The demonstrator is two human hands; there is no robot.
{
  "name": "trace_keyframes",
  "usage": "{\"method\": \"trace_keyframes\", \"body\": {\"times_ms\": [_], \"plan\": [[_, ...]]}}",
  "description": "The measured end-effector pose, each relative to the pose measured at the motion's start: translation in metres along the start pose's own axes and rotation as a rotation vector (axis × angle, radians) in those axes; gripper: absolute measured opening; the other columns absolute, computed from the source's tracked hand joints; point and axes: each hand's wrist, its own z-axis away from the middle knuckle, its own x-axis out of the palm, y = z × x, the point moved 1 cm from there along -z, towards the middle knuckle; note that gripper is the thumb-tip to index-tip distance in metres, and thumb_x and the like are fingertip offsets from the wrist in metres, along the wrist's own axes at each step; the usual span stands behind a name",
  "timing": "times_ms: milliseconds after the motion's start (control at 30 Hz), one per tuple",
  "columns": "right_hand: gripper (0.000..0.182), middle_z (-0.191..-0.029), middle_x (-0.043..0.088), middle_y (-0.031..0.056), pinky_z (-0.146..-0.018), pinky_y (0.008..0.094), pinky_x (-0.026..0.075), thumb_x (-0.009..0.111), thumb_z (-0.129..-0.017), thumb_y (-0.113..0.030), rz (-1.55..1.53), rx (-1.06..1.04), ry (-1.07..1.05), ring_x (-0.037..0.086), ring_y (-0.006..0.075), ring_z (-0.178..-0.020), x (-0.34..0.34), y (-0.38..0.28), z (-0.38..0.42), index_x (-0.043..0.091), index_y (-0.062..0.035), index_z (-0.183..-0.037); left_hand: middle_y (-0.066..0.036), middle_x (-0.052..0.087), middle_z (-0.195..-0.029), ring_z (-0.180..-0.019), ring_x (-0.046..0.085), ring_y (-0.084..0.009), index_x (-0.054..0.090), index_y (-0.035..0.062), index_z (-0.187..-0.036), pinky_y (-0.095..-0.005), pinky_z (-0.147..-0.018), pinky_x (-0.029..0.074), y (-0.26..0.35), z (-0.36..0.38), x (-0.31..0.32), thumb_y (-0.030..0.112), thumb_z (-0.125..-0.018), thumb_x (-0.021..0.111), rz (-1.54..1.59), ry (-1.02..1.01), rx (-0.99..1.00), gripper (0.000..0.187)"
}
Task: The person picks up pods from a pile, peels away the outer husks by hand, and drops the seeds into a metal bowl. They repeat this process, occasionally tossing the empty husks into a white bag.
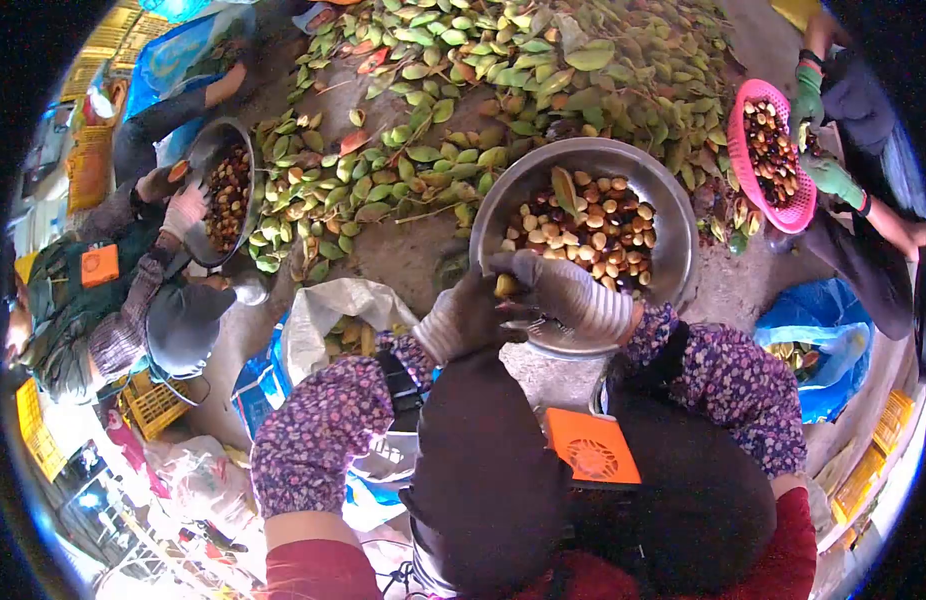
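My left hand [455,318], in a dark glove with a pale striped cuff, is closed at the near rim of a metal bowl [685,235]. My right hand [565,292], gloved the same way, meets it there with curled fingers. Between them shows a small yellowish-green pod [506,287], pinched by the fingers of both hands. Whether a small tool is also in the fingers is hidden. Cream and dark brown seeds [583,230] lie in the bowl, with an opened pod half [564,190] on top.
Beyond the bowl spreads a heap of green pods [423,110]. An open sack [353,300] stands at left, a blue bag [818,340] at right. Co-workers sit both sides, one by a metal bowl [245,140], one holding a pink basket [740,160].
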Motion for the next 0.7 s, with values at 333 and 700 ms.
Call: {"method": "trace_keyframes", "body": {"times_ms": [333, 700], "plan": [[0.024, -0.093, 0.061, 0.0056, -0.073, 0.0277, 0.049, 0.050, -0.091, -0.018, -0.211, 0.266, 0.183, 0.057, 0.0140, -0.083, -0.037, -0.006, 0.009, 0.057, 0.0001, -0.106, -0.009, 0.059, -0.098, -0.085, 0.055, -0.0168, 0.056, 0.0009, -0.109, -0.0277, -0.069, 0.046, 0.012, 0.102, -0.089, 0.020, -0.082, 0.054, -1.033, 0.501, 0.302, 0.033], [0.029, -0.076, 0.060, 0.0027, -0.065, 0.0246, 0.046, 0.050, -0.091, -0.027, -0.124, 0.305, 0.371, 0.056, 0.0096, -0.072, -0.069, 0.009, 0.034, 0.062, -0.0013, -0.087, -0.021, 0.063, -0.101, -0.096, 0.060, -0.0354, 0.066, 0.0013, -0.097, -0.0421, -0.084, 0.046, 0.032, 0.076, -0.107, 0.059, -0.085, 0.034, -1.915, 1.308, -0.522, 0.067]]}}
